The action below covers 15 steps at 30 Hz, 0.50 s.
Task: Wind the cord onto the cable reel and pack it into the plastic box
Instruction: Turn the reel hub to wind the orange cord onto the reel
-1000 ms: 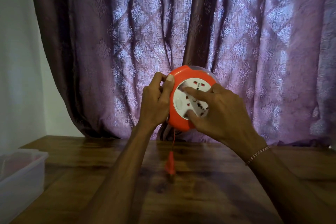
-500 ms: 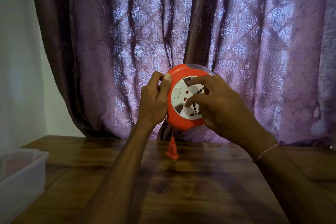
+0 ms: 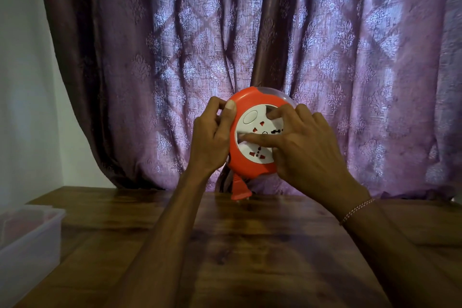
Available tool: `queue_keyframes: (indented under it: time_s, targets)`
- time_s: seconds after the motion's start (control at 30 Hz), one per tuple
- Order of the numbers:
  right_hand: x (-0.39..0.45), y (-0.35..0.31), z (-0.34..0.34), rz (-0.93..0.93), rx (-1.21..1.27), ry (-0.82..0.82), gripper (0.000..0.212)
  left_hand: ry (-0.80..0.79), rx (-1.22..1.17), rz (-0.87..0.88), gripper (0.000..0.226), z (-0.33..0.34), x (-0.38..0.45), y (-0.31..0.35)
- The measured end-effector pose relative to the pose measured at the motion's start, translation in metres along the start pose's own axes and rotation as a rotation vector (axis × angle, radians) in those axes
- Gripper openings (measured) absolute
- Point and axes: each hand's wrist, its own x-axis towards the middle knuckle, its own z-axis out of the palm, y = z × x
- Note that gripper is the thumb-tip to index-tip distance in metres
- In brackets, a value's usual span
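I hold an orange cable reel (image 3: 246, 97) with a white socket face upright in the air above the wooden table (image 3: 250, 245). My left hand (image 3: 212, 137) grips the reel's left rim, thumb on the front edge. My right hand (image 3: 307, 150) lies over the white face, fingers pressed on its centre disc. The orange plug (image 3: 238, 189) hangs just under the reel, its prongs close to the table; almost no cord shows between plug and reel. The translucent plastic box (image 3: 27, 235) stands at the table's left edge, well apart from my hands.
A purple patterned curtain (image 3: 250, 45) hangs right behind the reel along the table's far edge. A pale wall (image 3: 22, 82) fills the left side. A thread bracelet is on my right wrist.
The white disc has turned under my right hand's fingers. The plug has risen from a longer hanging cord to just below the reel. My left hand has kept its grip.
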Motion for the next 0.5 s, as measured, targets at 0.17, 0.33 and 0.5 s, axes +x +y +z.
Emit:
queue_keyframes:
  time_s: [0.17, 0.33, 0.5]
  targets:
    - [-0.001, -0.006, 0.001, 0.125, 0.09, 0.019, 0.053, -0.005, 0.005, 0.02, 0.025, 0.002, 0.0, 0.001]
    - [-0.004, -0.01, 0.001, 0.22, 0.161, 0.051, 0.055, -0.017, 0.0, 0.006, 0.025, 0.004, 0.0, 0.001]
    - [-0.006, -0.014, 0.002, 0.285, 0.159, 0.146, 0.056, -0.058, 0.021, 0.015, 0.027, 0.006, -0.001, 0.001]
